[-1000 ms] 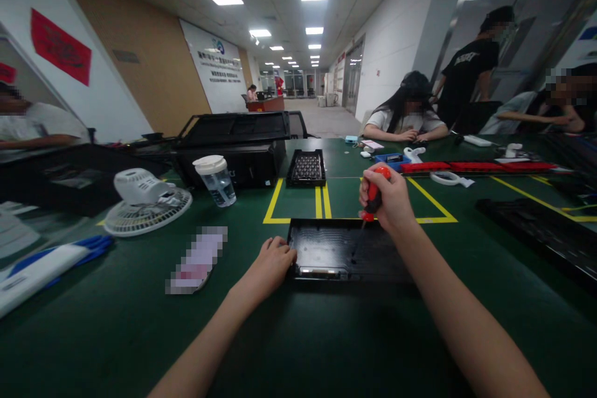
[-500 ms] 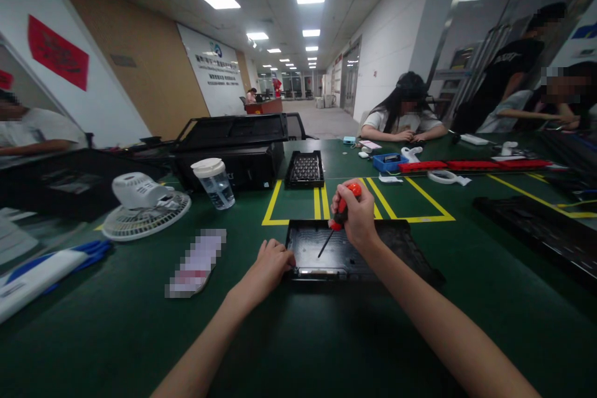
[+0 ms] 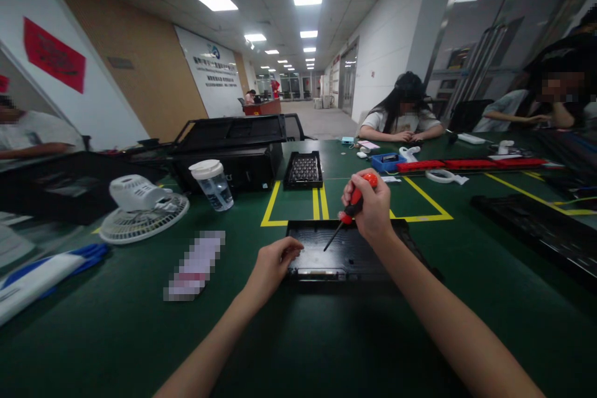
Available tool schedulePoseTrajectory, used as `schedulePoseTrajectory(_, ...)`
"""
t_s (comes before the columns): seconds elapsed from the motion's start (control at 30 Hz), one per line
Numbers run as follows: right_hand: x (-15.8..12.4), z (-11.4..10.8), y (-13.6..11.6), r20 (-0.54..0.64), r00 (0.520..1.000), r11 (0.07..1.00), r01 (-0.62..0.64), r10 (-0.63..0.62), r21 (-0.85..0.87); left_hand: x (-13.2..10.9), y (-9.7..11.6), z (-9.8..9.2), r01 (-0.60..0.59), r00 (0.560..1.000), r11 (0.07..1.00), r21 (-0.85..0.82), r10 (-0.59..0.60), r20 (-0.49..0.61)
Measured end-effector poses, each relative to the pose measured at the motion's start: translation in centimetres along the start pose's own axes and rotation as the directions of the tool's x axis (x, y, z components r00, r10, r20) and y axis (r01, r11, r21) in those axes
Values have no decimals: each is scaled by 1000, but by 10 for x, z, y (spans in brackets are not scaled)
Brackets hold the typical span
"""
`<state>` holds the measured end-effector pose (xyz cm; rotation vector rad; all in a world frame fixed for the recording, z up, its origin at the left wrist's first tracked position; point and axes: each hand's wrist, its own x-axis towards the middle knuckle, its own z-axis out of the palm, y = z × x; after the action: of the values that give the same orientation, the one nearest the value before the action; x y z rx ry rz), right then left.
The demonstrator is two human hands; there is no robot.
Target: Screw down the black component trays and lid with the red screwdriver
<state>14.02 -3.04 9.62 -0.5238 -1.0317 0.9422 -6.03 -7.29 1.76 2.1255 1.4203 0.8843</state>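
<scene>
My right hand [image 3: 373, 208] is wrapped round the red and black handle of a screwdriver [image 3: 354, 202], its shaft slanting down to the left over a shallow black plastic panel [image 3: 308, 255]. The panel lies flat on the green table with its recessed side up. Above the panel's left edge is my left hand [image 3: 276, 261], thumb and fingers drawn together in a pinch. Whatever those fingertips hold, if anything, is too small to make out. The screwdriver tip appears over the panel's inner face; contact cannot be told.
Beyond the panel stand a black tray with many small cells [image 3: 303, 169], a lidded cup [image 3: 213, 186] and a black case [image 3: 247, 168]. A white fan [image 3: 144, 214] and a blurred phone-like slab [image 3: 196, 264] lie left. Another black panel [image 3: 536, 230] is at right. People sit across the table.
My right hand has shifted right with the screwdriver, its shaft now leaning more. My left hand has risen slightly from the panel's left edge and moved inward, fingers pinched.
</scene>
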Motion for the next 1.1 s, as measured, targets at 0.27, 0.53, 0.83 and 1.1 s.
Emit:
schedulePoseTrajectory(0.27, 5, -5, -27, 6, 999, 998, 51, -51, 46, -3, 3, 8, 43, 999, 992, -116, -42, 10)
schedulePoseTrajectory(0.53, 2, -1, -40, 29, 999, 994, 38, -41, 106, -5, 8, 16, 161, 987, 894, -417, -139, 82)
schedulePoseTrajectory(0.83, -10, 12, -50, 79, 997, 981, -21, 6, 191, -8, 7, 24, 268, 964, 751, -603, -205, 172)
schedulePoseTrajectory(1.1, -15, 17, -52, 114, 993, 970, 0, -28, 244, -9, 8, 25, 246, 968, 687, -684, -215, 132)
